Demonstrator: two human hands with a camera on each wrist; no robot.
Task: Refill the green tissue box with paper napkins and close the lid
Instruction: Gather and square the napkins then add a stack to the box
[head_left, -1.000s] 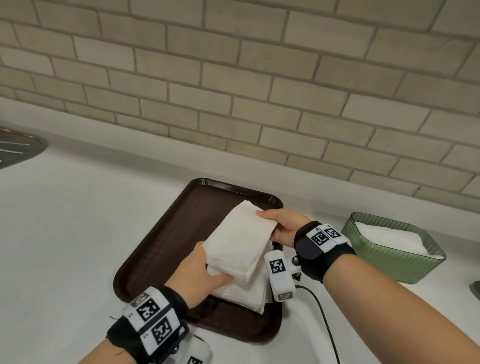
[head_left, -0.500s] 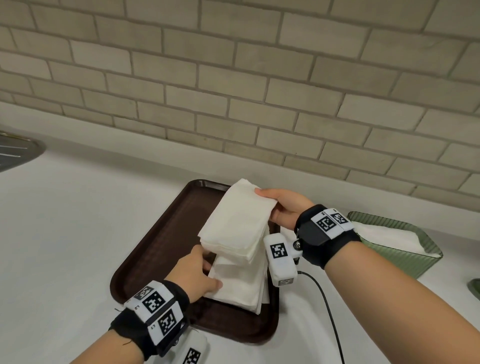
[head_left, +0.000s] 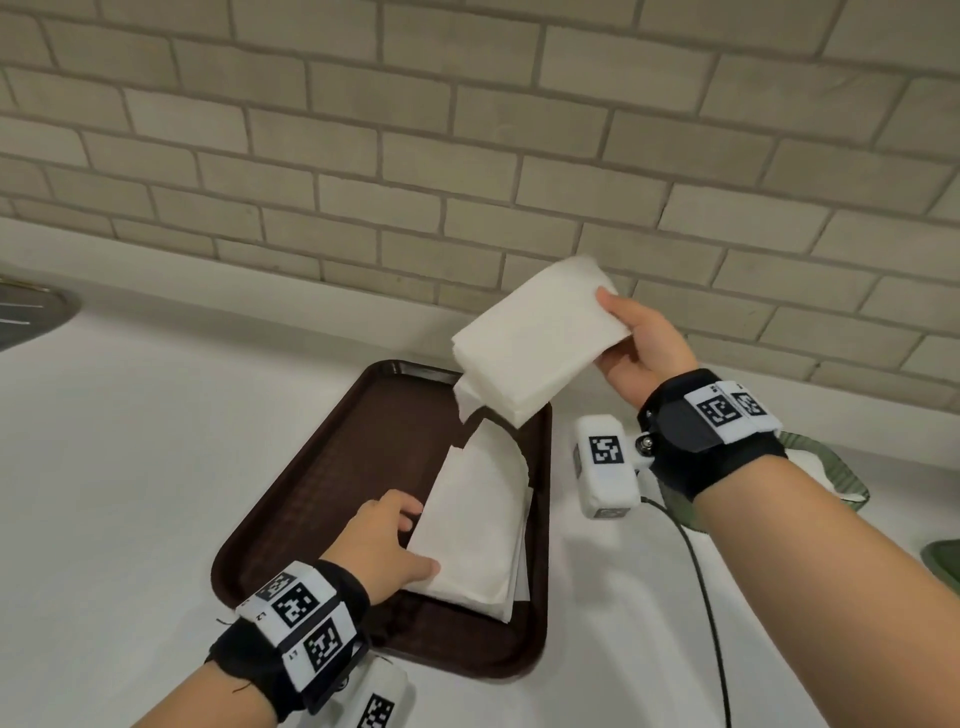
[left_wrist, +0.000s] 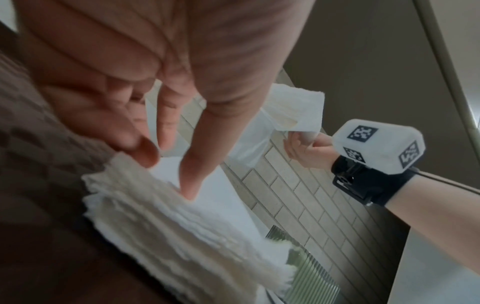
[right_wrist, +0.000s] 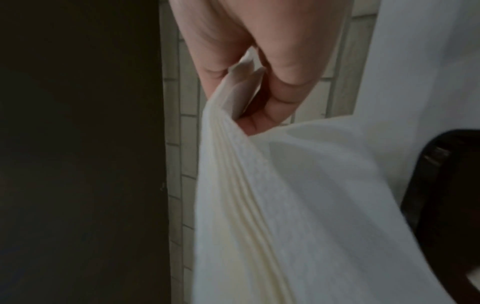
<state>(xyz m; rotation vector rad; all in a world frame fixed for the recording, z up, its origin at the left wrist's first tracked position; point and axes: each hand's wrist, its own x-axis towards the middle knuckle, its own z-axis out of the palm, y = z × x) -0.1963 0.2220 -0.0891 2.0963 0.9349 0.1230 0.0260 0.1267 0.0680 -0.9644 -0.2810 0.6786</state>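
My right hand (head_left: 641, 345) pinches a thick stack of white paper napkins (head_left: 535, 338) at one end and holds it in the air over the tray's far right corner. The right wrist view shows the fingers (right_wrist: 285, 82) curled round the held stack (right_wrist: 311, 205). Straight fingers of my left hand (head_left: 384, 540) rest on the edge of the napkin pile (head_left: 478, 530) that lies on the brown tray (head_left: 322, 493). The green tissue box (head_left: 836, 473) stands to the right, mostly hidden behind my right wrist; its ribbed wall (left_wrist: 306, 273) shows in the left wrist view.
A brick wall (head_left: 467, 156) backs the white counter (head_left: 130, 467). A dark green object (head_left: 943, 561) is cut off at the right edge. A metal sink rim (head_left: 31, 312) sits far left. A black cable (head_left: 701, 597) runs from the right wrist camera.
My right hand has lifted the napkin stack up and to the right, off the pile. My left hand has let go of that stack and now rests on the pile left on the tray.
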